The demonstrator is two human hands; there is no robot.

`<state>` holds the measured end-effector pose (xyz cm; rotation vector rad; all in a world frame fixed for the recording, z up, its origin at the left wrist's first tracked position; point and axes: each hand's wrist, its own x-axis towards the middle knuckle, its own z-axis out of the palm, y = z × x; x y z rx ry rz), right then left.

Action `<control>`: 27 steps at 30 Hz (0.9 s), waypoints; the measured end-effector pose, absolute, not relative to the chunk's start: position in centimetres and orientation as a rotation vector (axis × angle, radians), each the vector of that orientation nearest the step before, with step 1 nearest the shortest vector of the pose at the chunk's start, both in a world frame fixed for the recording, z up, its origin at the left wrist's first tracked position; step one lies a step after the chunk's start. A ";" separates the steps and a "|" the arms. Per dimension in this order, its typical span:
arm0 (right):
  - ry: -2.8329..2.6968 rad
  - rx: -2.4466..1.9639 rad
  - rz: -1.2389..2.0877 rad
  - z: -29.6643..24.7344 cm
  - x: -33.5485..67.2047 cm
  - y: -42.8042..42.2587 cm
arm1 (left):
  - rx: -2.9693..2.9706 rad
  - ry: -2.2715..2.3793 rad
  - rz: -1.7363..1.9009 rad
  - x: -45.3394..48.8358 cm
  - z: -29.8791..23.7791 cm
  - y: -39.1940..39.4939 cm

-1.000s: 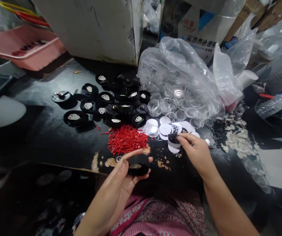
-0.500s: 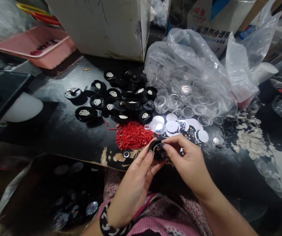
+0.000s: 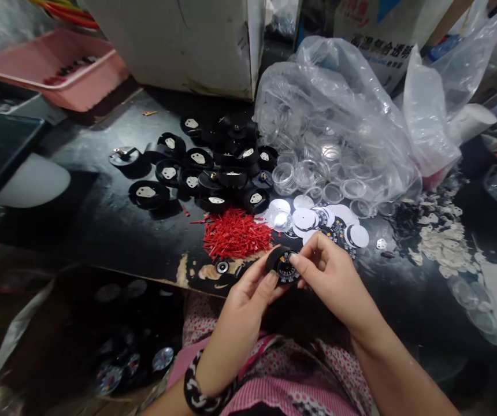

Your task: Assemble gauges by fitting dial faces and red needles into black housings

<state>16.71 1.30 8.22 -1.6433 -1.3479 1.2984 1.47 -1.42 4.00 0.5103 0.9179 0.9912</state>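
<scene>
A round black gauge [image 3: 286, 268] is in my hands just over the table's front edge, its dark dial with white marks and an orange patch facing up toward me. My left hand [image 3: 246, 294] wraps the housing from the left, thumb on the near rim. With thumb and fingers, my right hand [image 3: 326, 274] pinches the right edge, the thumb tip over the dial. Red pointers [image 3: 235, 234] lie in a heap just beyond my left hand. Past my right hand are white discs and printed dials [image 3: 304, 218].
Several black gauge housings [image 3: 148, 193] stand at centre left. Clear round covers [image 3: 285, 178] spill from a plastic bag [image 3: 339, 86]. Small metal plates [image 3: 441, 248] are heaped at right. A pink bin [image 3: 79, 86] sits back left; finished-looking gauges [image 3: 110, 378] lie below the edge.
The gauge has turned so its dial now shows clearly between my fingers. My right thumb has shifted slightly over the rim. The camera view has moved a little.
</scene>
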 end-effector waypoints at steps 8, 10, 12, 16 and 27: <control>-1.518 -1.638 1.172 8.0 16.2 0.1 | 0.662 1.051 0.964 1.3 4.0 -1.3; -1.569 -1.589 1.181 8.2 16.2 0.2 | 0.711 1.105 0.958 0.7 4.0 -1.2; -1.672 -1.556 1.170 8.2 16.2 0.8 | 0.721 1.144 0.969 0.0 3.8 -1.2; -2.102 -1.829 0.636 7.5 15.8 3.5 | 0.562 1.148 1.052 -1.0 3.7 -1.1; -2.246 -1.943 0.349 7.0 14.6 4.8 | 0.352 0.983 1.185 -0.2 4.6 -0.5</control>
